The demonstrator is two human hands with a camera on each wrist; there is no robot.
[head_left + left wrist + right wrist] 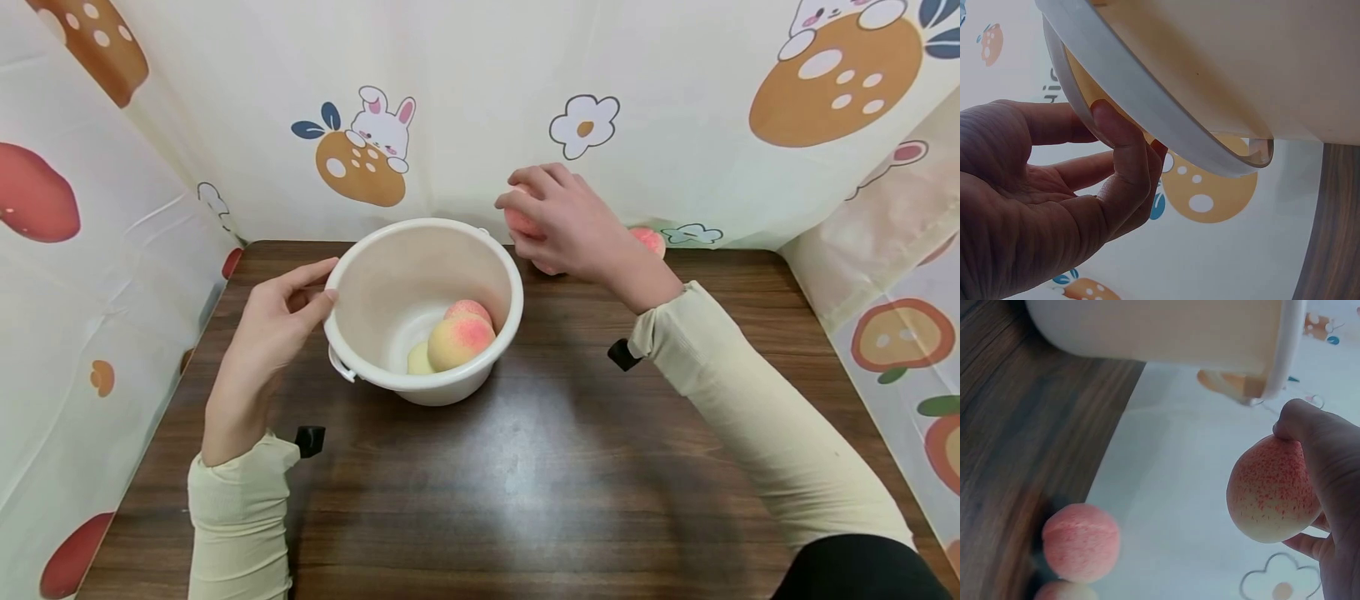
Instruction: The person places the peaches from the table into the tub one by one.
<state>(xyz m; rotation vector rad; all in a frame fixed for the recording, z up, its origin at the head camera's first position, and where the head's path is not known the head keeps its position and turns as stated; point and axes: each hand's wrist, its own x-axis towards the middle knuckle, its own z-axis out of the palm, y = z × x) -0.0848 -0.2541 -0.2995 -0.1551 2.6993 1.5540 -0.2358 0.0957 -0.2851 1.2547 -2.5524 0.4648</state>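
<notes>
A white bucket point(423, 237) stands on the table, with several yellow-and-pink peaches point(459, 340) at its bottom. My left hand point(273, 325) grips the bucket's left rim between thumb and fingers; the left wrist view shows the fingers point(1129, 150) curled at the rim and its handle. Right of the bucket and above rim height, my right hand point(566, 225) holds a speckled pink peach point(1272, 490), thumb and fingers around it. Below that hand in the right wrist view, a pink peach point(1082, 542) rests on the table, with a second peach point(1066, 591) touching it, partly cut off by the frame.
The dark wooden table point(487, 517) ends at the back against a white printed curtain point(480, 108). More curtain point(67, 317) closes off the left side, and another stretch point(900, 275) the right. A black wrist strap piece point(624, 354) sticks out from the right sleeve.
</notes>
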